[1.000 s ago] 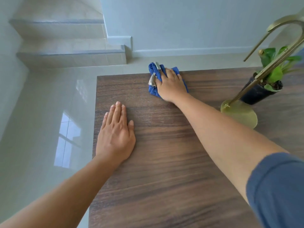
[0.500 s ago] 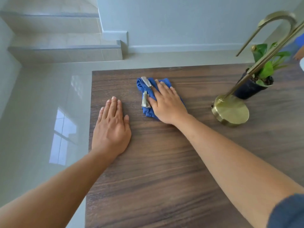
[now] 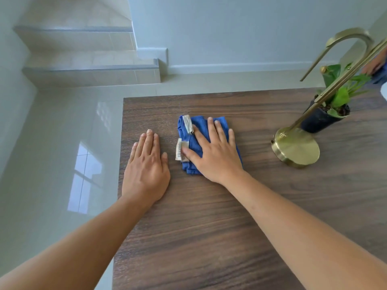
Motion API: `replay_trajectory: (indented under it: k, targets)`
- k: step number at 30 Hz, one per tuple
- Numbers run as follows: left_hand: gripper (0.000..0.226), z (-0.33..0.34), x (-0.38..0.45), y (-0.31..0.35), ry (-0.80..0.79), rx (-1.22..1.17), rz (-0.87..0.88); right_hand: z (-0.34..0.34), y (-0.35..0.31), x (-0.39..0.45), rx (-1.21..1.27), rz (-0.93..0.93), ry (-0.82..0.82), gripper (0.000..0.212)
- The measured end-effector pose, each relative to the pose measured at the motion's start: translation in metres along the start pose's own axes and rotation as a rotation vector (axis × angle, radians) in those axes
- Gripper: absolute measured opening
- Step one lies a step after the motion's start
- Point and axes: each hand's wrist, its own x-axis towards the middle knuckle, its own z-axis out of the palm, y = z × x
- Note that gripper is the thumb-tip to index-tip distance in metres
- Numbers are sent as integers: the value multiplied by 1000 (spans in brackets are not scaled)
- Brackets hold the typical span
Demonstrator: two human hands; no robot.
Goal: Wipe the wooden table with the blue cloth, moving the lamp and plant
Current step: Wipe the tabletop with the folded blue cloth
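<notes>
A folded blue cloth [image 3: 187, 143] with white tags lies on the dark wooden table [image 3: 209, 227]. My right hand [image 3: 215, 155] presses flat on the cloth with its fingers spread. My left hand [image 3: 145, 168] rests flat on the bare wood just left of the cloth, near the table's left edge. A brass lamp [image 3: 297, 148] with a round base and a curved arm stands at the right. Right behind its base sits a small green plant in a dark pot [image 3: 326, 116].
Glossy pale floor tiles [image 3: 58, 164] run along the table's left edge and far edge. Tiled steps [image 3: 88, 70] rise at the far left. A pale wall [image 3: 230, 34] stands beyond the table. Another person's hand [image 3: 374, 63] shows at the far right edge.
My right hand has slid the cloth from the table's far edge towards me and to the left, closer to my left hand. My left hand has stayed flat on the wood.
</notes>
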Motion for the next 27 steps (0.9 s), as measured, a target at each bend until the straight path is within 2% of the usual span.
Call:
replay_trajectory:
  k: [3, 11, 15, 17, 22, 25, 27]
  targets:
    - [60, 0, 2, -2, -5, 3, 1, 2, 7, 8, 5, 32, 19, 78]
    - [59, 1, 1, -2, 17, -11, 1, -25, 56, 145, 37, 271, 72, 77]
    - [59, 3, 2, -2, 34, -6, 1, -28, 56, 164, 43, 343, 101, 72]
    - [59, 4, 1, -2, 29, -1, -1, -26, 39, 152, 36, 310, 98, 71]
    - [58, 1, -1, -1, 21, -3, -2, -3, -8, 61, 37, 9, 72, 70]
    - [58, 1, 1, -1, 20, 1, 0, 5, -3, -10, 35, -6, 85, 69]
    - [58, 1, 2, 0, 24, 9, 1, 5, 5, -38, 25, -20, 22, 70]
